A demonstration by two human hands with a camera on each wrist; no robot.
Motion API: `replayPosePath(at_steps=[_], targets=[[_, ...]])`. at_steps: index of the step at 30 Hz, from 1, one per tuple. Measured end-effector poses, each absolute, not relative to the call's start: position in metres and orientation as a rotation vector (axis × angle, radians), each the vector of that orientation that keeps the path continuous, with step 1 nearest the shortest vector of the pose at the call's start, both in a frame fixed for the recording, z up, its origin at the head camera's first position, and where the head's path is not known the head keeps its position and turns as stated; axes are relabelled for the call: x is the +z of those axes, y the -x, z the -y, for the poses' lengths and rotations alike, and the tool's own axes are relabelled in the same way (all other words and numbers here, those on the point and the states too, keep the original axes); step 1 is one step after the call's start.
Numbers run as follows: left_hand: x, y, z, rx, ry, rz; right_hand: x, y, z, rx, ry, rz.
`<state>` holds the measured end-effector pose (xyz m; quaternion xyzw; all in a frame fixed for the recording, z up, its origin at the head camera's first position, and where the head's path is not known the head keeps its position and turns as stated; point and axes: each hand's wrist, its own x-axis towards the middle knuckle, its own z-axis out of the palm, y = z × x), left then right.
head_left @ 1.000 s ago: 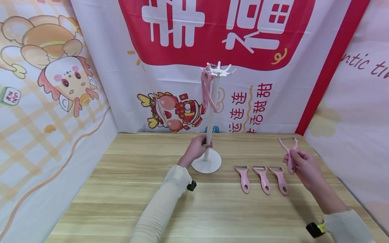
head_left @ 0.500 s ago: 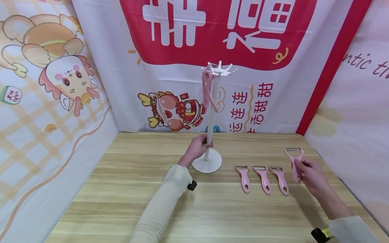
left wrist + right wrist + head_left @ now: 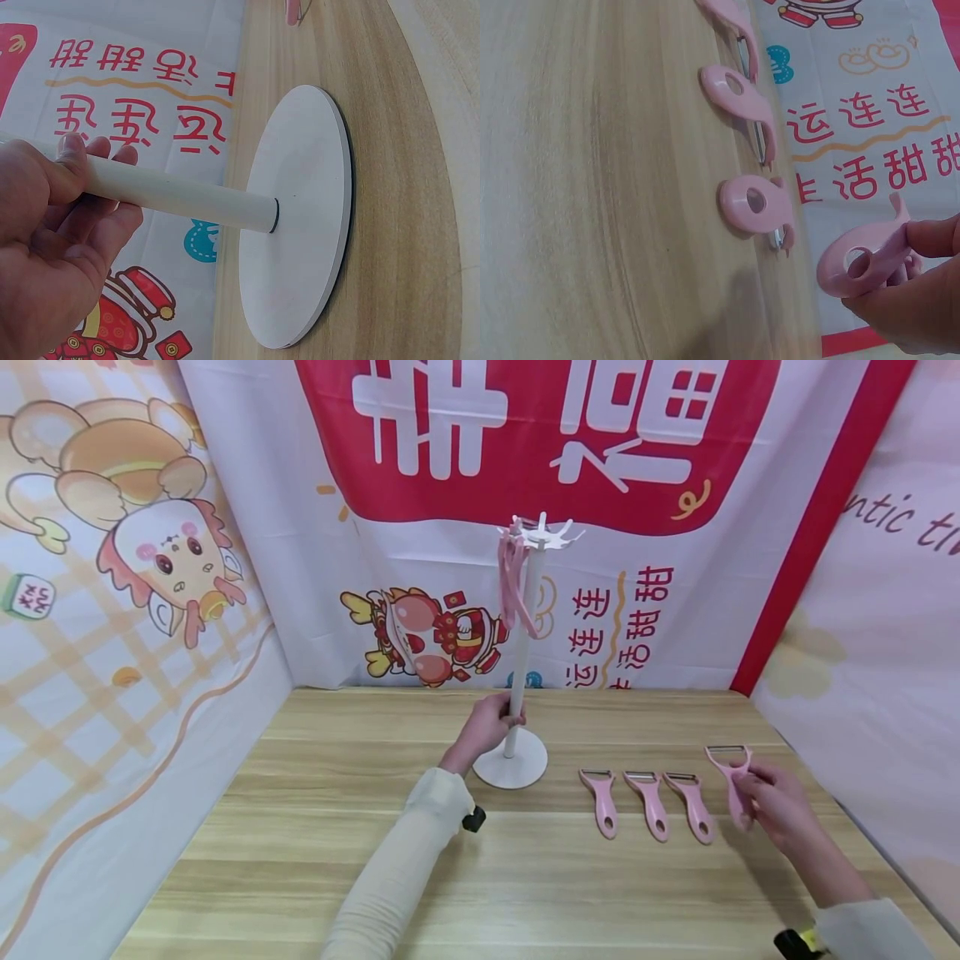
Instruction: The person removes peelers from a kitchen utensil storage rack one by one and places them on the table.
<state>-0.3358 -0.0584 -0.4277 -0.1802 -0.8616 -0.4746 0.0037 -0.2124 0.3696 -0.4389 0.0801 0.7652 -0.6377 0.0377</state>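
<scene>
My left hand grips the lower pole of a white stand, just above its round base. Pink peelers hang from hooks on the left of the stand's top; they overlap, so their number is unclear. On the right, my right hand pinches a pink peeler by its handle, blade end pointing away from me. In the right wrist view this peeler is held above the table, apart from the others. Left of it lie three pink peelers in a row, blades at the far end.
The wooden table meets a printed cloth backdrop at its far edge. Cloth side walls close off the left and right. White hooks stick out from the right of the stand's top.
My right hand has come toward me and slightly right, lowering the peeler to beside the row. The left hand keeps its grip on the stand.
</scene>
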Motion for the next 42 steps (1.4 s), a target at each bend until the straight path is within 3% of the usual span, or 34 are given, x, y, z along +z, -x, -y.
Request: replayPosePath(at_steps=[8, 33, 42], targets=[[-0.429, 0.336, 0.059, -1.495, 0.548, 2.705, -0.442, 0.218, -0.374, -1.814, -0.368, -2.407], [-0.429, 0.336, 0.059, -1.525, 0.539, 2.709, -0.463, 0.235, -0.384, -1.540, -0.416, -2.433], [-0.428, 0.337, 0.059, -1.510, 0.549, 2.709, -0.475, 0.231, -0.387, -1.310, -0.359, -2.711]])
